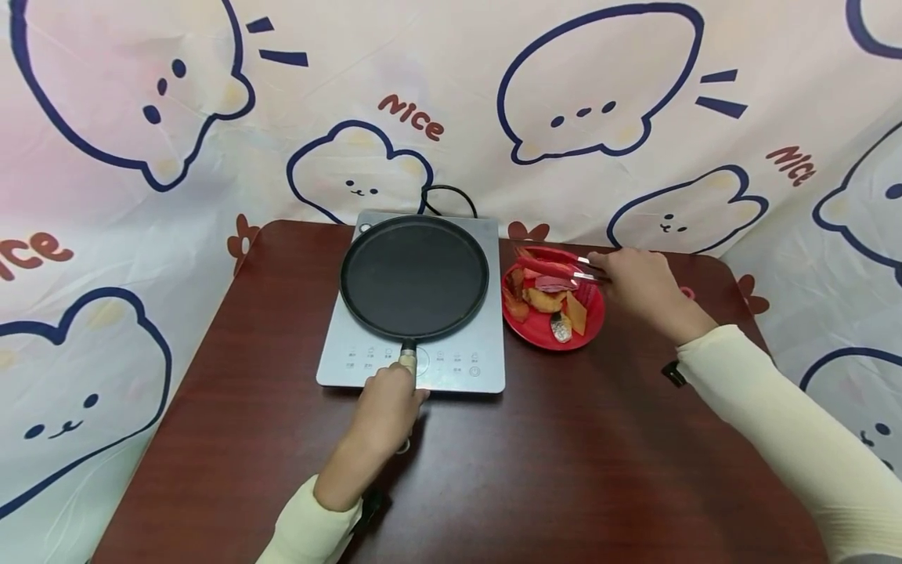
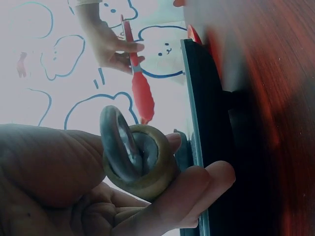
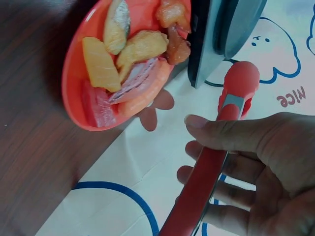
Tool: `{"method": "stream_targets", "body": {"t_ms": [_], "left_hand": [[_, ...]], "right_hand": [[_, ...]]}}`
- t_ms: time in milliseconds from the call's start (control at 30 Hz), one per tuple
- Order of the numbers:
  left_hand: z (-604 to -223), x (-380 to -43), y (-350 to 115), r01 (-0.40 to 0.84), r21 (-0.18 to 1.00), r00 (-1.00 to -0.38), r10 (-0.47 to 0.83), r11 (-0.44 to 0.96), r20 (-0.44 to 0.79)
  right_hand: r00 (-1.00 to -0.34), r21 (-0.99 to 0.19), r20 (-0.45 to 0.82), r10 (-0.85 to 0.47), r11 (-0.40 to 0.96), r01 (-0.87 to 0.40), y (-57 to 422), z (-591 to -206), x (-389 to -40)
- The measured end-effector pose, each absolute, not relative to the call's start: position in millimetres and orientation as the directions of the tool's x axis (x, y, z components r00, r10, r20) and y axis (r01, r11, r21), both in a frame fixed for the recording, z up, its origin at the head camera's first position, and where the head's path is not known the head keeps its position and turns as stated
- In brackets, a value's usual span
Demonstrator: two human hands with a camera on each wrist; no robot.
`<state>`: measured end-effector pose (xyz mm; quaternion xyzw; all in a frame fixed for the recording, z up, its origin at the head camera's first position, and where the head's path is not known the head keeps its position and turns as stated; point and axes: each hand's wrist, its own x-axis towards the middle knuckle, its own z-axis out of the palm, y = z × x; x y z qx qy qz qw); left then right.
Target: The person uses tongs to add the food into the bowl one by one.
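My left hand (image 1: 386, 409) grips the pale handle (image 1: 408, 358) of a flat black frying pan (image 1: 414, 276), which sits on a silver induction cooker (image 1: 458, 374). The handle's end with its metal hanging ring (image 2: 118, 142) shows in the left wrist view. In my right hand (image 1: 643, 283) are red-tipped food tongs (image 3: 204, 179), raised above a red plate (image 1: 539, 333). An orange bit shows at the tongs' tips (image 2: 143, 101); I cannot tell what it is. Food on the plate includes a yellow slice (image 3: 100, 64), a silvery-skinned piece (image 3: 117, 27) and pink strips (image 3: 140, 78).
A brown wooden table (image 1: 535, 470) carries everything. A cartoon-printed curtain (image 1: 465, 94) hangs behind and at both sides. Behind the cooker runs a black cable (image 1: 454, 189). A small pink ring-shaped thing (image 1: 687, 292) shows beside the right wrist.
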<state>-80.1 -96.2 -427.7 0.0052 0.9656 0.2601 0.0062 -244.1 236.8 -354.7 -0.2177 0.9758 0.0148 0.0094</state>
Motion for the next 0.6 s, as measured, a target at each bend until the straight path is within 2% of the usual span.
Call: {"method": "stream_targets", "body": {"t_ms": [200,467,600], "left_hand": [[-427.6,-80.8,-95.3,0.022,0.489,-1.0,0.021,0.872,0.007],[-427.1,-81.0,-94.6,0.039,0.467,-0.999,0.022,0.883,0.042],[-427.9,-79.9,-94.5,0.037,0.461,-0.999,0.016,0.887,0.048]], "right_hand": [[-0.906,0.008,-0.058,-0.419,0.907,-0.421,228.1,-352.6,-250.4],[-0.912,-0.037,0.014,-0.41,0.911,-0.411,213.3,-353.4,-257.1],[-0.908,-0.045,0.005,-0.419,0.907,-0.418,202.7,-349.6,-259.1]]}}
